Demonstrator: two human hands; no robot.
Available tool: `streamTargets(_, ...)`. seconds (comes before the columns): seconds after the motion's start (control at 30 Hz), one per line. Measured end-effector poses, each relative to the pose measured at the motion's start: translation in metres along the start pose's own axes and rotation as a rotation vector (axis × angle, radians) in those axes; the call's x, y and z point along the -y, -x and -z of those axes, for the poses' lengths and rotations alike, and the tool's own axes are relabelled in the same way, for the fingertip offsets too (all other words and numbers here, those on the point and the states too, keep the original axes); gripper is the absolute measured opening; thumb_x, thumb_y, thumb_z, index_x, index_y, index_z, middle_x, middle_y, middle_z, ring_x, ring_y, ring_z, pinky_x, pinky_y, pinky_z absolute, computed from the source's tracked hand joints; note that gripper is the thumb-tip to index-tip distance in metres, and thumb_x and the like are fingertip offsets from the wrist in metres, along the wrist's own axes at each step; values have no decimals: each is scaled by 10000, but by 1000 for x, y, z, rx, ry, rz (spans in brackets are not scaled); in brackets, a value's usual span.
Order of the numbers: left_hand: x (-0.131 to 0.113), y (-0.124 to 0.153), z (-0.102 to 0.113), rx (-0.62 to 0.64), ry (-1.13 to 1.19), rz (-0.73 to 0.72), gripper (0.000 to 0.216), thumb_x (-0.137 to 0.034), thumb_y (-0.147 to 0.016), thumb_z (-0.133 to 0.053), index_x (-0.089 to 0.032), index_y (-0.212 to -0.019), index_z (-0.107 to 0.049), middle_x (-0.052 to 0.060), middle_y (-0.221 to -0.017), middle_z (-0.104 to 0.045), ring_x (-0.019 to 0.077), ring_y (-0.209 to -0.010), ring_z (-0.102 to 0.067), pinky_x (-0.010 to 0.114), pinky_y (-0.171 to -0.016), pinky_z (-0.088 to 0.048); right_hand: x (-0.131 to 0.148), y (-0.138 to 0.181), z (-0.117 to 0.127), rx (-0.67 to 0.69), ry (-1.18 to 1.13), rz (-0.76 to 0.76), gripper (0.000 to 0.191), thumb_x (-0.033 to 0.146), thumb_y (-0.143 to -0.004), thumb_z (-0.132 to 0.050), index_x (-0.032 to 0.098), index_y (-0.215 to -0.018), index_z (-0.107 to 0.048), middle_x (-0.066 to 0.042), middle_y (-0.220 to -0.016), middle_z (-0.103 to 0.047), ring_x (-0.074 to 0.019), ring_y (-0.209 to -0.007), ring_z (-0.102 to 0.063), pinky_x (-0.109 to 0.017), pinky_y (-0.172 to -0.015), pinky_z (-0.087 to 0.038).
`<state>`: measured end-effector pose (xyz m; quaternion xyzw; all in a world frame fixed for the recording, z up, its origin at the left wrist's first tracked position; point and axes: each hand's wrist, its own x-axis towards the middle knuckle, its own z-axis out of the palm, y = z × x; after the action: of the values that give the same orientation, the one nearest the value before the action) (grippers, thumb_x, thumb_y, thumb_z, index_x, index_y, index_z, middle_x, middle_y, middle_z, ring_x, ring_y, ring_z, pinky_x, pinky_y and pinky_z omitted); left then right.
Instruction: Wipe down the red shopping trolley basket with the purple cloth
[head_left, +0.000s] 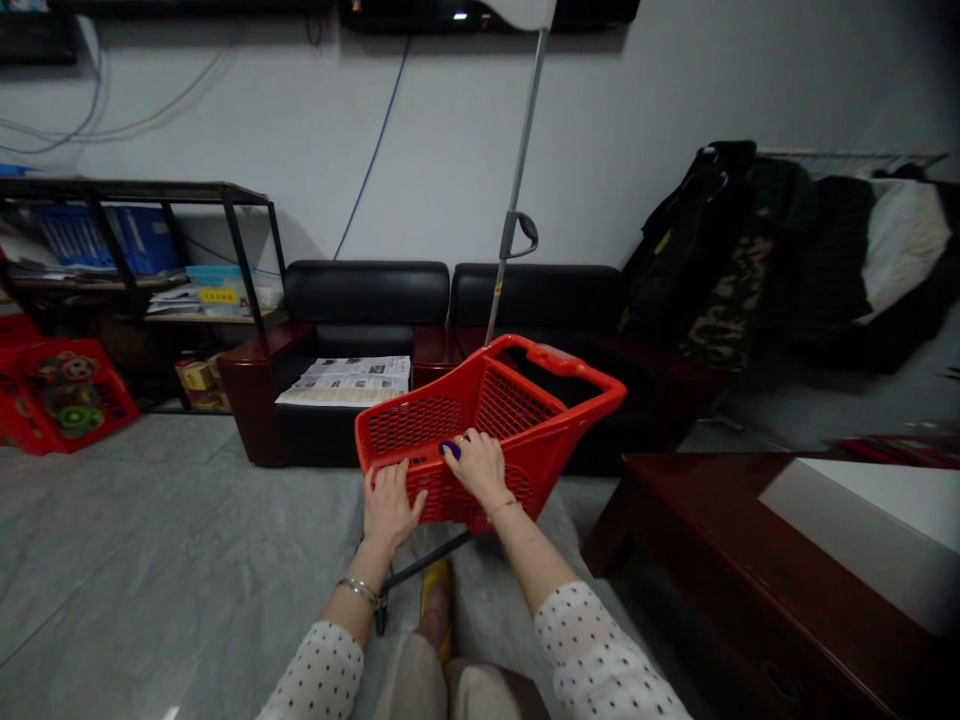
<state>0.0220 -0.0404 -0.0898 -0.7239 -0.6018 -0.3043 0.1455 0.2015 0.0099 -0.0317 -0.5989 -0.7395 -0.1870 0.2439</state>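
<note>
A small red plastic shopping cart (517, 400) with perforated basket walls and a loop handle stands in front of me. My left hand (390, 505) grips its near rim at the left corner, fingers hooked over the edge and thumb apart on the outside. Farther right along the same rim is my right hand (478, 468), closed around a small dark purple-blue thing (450, 449). Only part of that thing shows, so its kind is unclear; it is at the basket's near wall. A metal pole (517, 180) with a grey grip rises behind the cart.
Behind the cart are black armchairs (367, 300), one with newspapers (349, 380) on its seat. A dark wooden table (675, 510) stands close on the right. Shelving (247, 260) with blue binders and red crates (75, 395) are at left; coats (750, 240) hang at right.
</note>
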Motion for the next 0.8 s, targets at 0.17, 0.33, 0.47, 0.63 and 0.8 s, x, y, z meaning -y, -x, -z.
streamTargets(0.17,3,2,3,9,8,-23,521,-448,-924,-498,-154,-1353,-525,123,-1214,-657,271,-1134,-573,496,-1142,-274,-91,-18,23,1,133,-56,333,407,-937,-494,187,-934,-743,-92,-924,-653,-199,-836,-532,-328,-756,-320)
streamTargets(0.33,-2,1,-2,-12,10,12,538,-456,-910,-519,-132,-1339,-529,137,-1233,-642,287,-1165,-552,514,-1147,-260,-126,-26,26,-129,224,-156,338,376,-918,-509,137,-931,-748,-130,-905,-649,-229,-843,-521,-352,-792,-336)
streamTargets(0.47,-5,1,-5,-12,5,23,554,-460,-894,-534,-129,-1338,-528,144,-1224,-641,295,-1165,-551,531,-1149,-255,-52,-7,6,-145,119,-94,351,439,-922,-520,162,-885,-734,-110,-868,-635,-223,-834,-507,-351,-803,-340)
streamTargets(0.63,-2,4,-2,-7,-4,10,580,-456,-880,-543,-126,-1356,-514,148,-1206,-640,297,-1164,-551,528,-1142,-274,15,12,-8,-107,-24,3,330,481,-927,-526,212,-940,-714,-76,-896,-623,-201,-843,-508,-330,-800,-334)
streamTargets(0.8,3,6,5,1,1,-20,543,-430,-892,-534,-139,-1351,-519,132,-1206,-650,276,-1138,-567,508,-1148,-271,-65,-5,14,-46,89,8,301,423,-924,-529,197,-902,-727,-81,-891,-624,-191,-820,-512,-321,-769,-320)
